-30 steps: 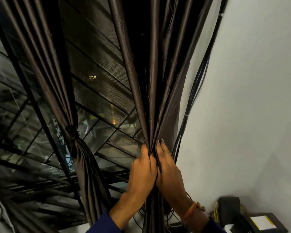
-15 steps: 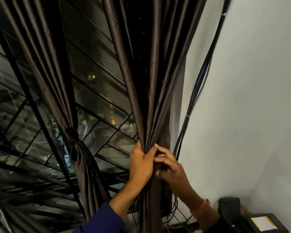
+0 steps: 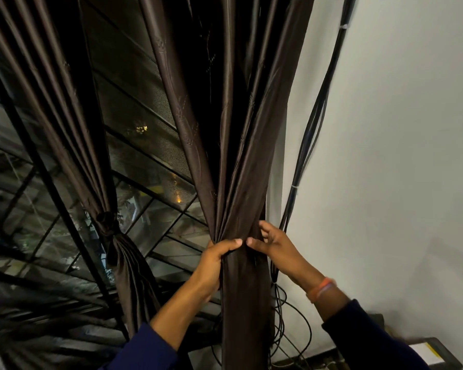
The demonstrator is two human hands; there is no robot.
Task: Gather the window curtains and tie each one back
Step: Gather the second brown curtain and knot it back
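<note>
1. Since half a second ago the right hand (image 3: pixel 275 247) has swung round to the right side of the gathered curtain (image 3: pixel 241 182), and the left hand (image 3: pixel 217 259) has wrapped further across its front.
2. Left hand: its fingers (image 3: pixel 231 243) are curled round the bunched folds from the left and clamp them. Its palm is hidden behind the cloth.
3. Right hand: thumb and forefinger reach in to the cloth, their tips just beside the left fingertips; the other fingers are spread apart behind the bundle. Whether it pinches the fabric or only touches it I cannot tell — the contact is hidden by folds.
4. The gathered curtain hangs between the window (image 3: pixel 145 145) and the white wall (image 3: pixel 398 156), squeezed narrow at the hands. Its top and bottom are cut off by the frame.
5. A second curtain (image 3: pixel 64 110) hangs to the left, already cinched at a knot (image 3: pixel 106 222). What binds it is too dark to make out.
6. Black cables (image 3: pixel 313 129) run down the wall just right of the gathered curtain and loop behind its lower part — their ends are hidden.
7. An orange band (image 3: pixel 321 289) sits on the right wrist above a dark sleeve.
8. At the lower right corner a dark object with a pale label (image 3: pixel 425 355) is partly cut off and blurred.
</note>
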